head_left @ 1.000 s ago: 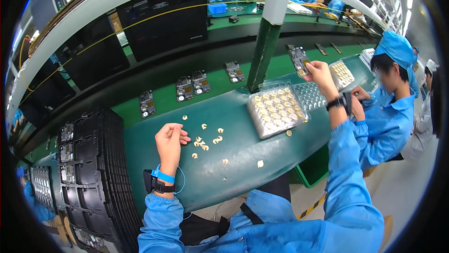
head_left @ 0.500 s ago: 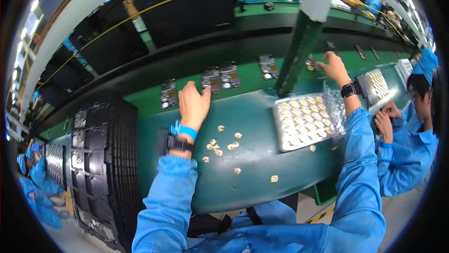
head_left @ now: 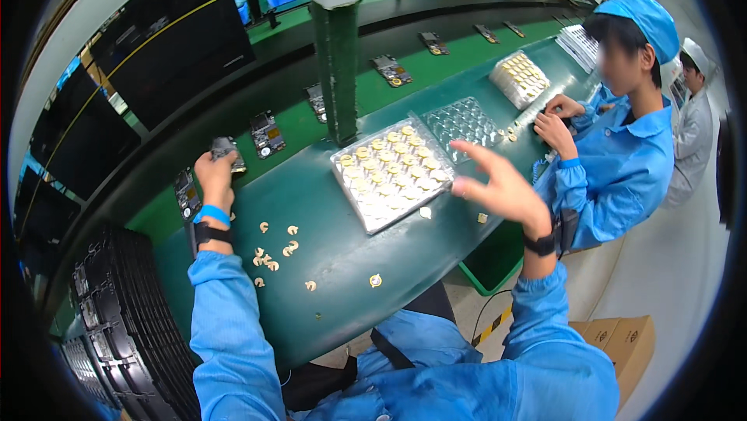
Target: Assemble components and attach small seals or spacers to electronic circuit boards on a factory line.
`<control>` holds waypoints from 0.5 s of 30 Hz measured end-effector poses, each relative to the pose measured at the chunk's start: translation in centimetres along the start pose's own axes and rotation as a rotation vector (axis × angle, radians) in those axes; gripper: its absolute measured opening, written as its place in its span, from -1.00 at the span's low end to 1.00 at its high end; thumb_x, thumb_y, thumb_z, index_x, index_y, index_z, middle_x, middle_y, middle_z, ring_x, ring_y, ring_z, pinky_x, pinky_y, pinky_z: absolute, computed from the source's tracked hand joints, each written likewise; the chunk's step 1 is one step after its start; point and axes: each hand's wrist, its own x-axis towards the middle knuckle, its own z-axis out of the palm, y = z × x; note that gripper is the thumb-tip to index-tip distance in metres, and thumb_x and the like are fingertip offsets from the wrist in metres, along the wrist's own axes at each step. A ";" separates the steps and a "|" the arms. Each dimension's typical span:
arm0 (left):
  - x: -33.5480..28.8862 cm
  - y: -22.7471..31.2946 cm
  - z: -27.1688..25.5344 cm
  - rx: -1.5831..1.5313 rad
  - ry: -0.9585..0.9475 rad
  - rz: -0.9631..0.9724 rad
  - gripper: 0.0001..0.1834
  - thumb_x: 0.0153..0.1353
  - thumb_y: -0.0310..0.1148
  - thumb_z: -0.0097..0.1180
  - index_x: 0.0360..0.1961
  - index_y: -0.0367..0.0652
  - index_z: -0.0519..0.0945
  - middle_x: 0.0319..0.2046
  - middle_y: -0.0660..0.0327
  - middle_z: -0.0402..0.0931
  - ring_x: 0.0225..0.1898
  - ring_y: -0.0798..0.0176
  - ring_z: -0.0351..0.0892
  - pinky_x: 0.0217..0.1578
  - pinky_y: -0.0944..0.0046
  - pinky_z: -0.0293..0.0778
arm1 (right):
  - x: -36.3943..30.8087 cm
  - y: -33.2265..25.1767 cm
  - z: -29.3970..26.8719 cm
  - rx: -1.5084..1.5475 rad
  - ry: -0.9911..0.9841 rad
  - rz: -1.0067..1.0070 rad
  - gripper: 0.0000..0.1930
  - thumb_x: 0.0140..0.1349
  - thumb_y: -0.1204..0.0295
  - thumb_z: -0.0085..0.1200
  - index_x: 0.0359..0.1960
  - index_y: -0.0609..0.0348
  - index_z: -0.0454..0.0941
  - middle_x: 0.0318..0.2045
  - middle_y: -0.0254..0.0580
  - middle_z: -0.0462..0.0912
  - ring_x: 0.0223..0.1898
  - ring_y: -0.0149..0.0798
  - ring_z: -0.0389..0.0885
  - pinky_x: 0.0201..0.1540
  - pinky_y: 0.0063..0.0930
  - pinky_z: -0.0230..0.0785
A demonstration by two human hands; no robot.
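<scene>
A person in blue sleeves works at a long green surface (head_left: 342,304) running from lower left to upper right. Near its middle, close to the back edge, sits a clear tray of round parts (head_left: 393,176), its rows of pockets filled with pale gold discs. A second clear tray (head_left: 464,129) lies flat just beyond it to the right, its see-through pockets bare. Farther along toward the right end, a stack of trays (head_left: 520,78), the top one filled with pale round parts, stands near a co-worker (head_left: 622,125). At the left end rises a tall stack of black trays (head_left: 132,328), with boards in some compartments. A green bin (head_left: 494,261) stands below the front edge. The left hand (head_left: 214,177) reaches over the back edge to the green belt (head_left: 183,207), its fingers grasping a circuit board (head_left: 228,155); whether the board is lifted off the belt cannot be told. More boards (head_left: 268,135) lie spaced along the belt. The right hand (head_left: 502,191) hangs just beside the filled tray's right edge, fingers released and spread. Small cream pieces (head_left: 264,261) cluster on the left half of the surface, with open room between them and the filled tray; one gold disc (head_left: 376,281) lies near the front edge. A green post (head_left: 336,71) rises behind the filled tray, narrowing the way to the belt there.
</scene>
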 end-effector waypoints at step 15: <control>-15.2 6.3 -7.1 -0.265 -0.201 0.103 -0.73 0.43 -0.45 0.21 0.11 -0.21 0.58 -0.16 0.33 0.65 -0.28 0.50 0.59 -0.31 0.44 0.51 | -3.6 -0.6 5.3 -0.335 0.459 -0.362 -0.43 0.19 0.72 0.01 0.30 0.27 0.52 0.28 0.18 0.58 0.37 0.16 0.50 0.44 0.03 0.31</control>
